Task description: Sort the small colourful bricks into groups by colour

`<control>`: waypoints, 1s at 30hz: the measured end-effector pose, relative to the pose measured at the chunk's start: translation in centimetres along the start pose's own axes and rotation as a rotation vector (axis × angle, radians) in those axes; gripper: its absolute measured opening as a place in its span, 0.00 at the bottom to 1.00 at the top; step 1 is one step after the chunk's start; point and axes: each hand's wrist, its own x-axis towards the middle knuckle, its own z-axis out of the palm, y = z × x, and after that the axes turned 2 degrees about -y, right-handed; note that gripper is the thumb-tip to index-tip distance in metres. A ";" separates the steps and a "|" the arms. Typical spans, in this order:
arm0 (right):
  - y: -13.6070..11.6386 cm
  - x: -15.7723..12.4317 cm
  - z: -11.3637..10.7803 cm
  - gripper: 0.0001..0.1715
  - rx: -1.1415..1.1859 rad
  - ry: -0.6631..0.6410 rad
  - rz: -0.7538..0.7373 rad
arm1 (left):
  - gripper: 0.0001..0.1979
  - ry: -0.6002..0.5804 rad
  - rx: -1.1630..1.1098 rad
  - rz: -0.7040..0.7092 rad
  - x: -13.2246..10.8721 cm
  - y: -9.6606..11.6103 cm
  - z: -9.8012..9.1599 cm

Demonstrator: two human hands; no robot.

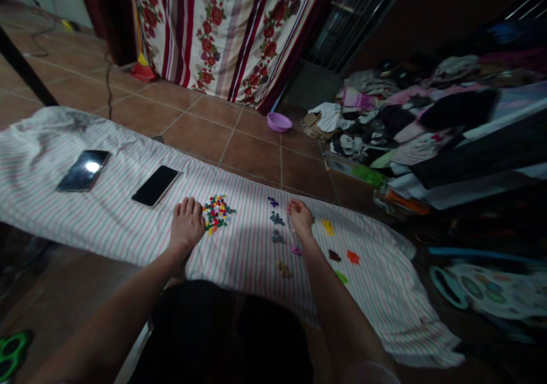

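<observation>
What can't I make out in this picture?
All in the head view:
What the right hand holds, if anything: its curled fingers hide it.
How many pieces the mixed pile has: they are too small, and the left hand may cover its edge.
The green object: cut off by the left edge.
Items in the clothes heap: dim, blurred.

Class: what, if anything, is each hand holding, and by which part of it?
The left hand is beside the mixed pieces, no hold visible. The right hand is curled; whether it pinches anything cannot be told.
</observation>
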 end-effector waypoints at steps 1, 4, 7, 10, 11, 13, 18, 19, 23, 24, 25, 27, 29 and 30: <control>-0.6 -0.5 0.8 0.20 0.027 -0.031 0.016 | 0.20 -0.001 0.000 0.000 0.0 0.0 0.0; -2.5 -2.2 3.2 0.20 0.076 -0.150 0.002 | 0.19 0.002 -0.008 0.002 0.0 0.0 0.1; -4.5 -4.3 5.5 0.17 0.077 -0.251 -0.123 | 0.20 0.010 -0.025 0.003 0.0 0.0 0.1; -6.1 -6.5 7.8 0.14 0.050 -0.326 -0.266 | 0.20 0.013 -0.040 0.002 0.0 -0.1 0.1; -6.6 -7.2 8.5 0.14 0.043 -0.349 -0.296 | 0.20 0.014 -0.043 0.001 0.0 0.0 0.1; -7.3 -8.5 9.8 0.14 0.023 -0.390 -0.323 | 0.20 0.016 -0.047 0.000 0.0 0.0 0.1; -8.4 -10.2 11.3 0.15 -0.116 -0.390 -0.317 | 0.20 0.018 -0.050 0.002 0.1 0.0 0.0; -8.5 -10.3 11.3 0.16 -0.135 -0.376 -0.321 | 0.19 0.018 -0.045 0.001 0.1 0.0 0.0; -8.9 -10.5 11.2 0.16 -0.155 -0.344 -0.329 | 0.19 0.015 -0.028 -0.001 0.1 0.0 -0.2; -9.0 -10.5 11.1 0.16 -0.162 -0.344 -0.326 | 0.19 0.015 -0.029 0.002 0.1 0.1 -0.2; -9.1 -10.5 11.1 0.15 -0.175 -0.349 -0.319 | 0.19 0.015 -0.031 0.005 0.1 0.1 -0.2; -9.3 -10.5 11.2 0.15 -0.214 -0.356 -0.295 | 0.19 0.018 -0.032 0.009 0.0 0.1 -0.2; -9.4 -10.5 11.3 0.15 -0.248 -0.353 -0.278 | 0.19 0.023 -0.025 0.009 0.0 0.0 -0.1; -9.5 -10.5 11.4 0.15 -0.261 -0.347 -0.273 | 0.19 0.026 -0.018 0.010 0.0 0.0 0.0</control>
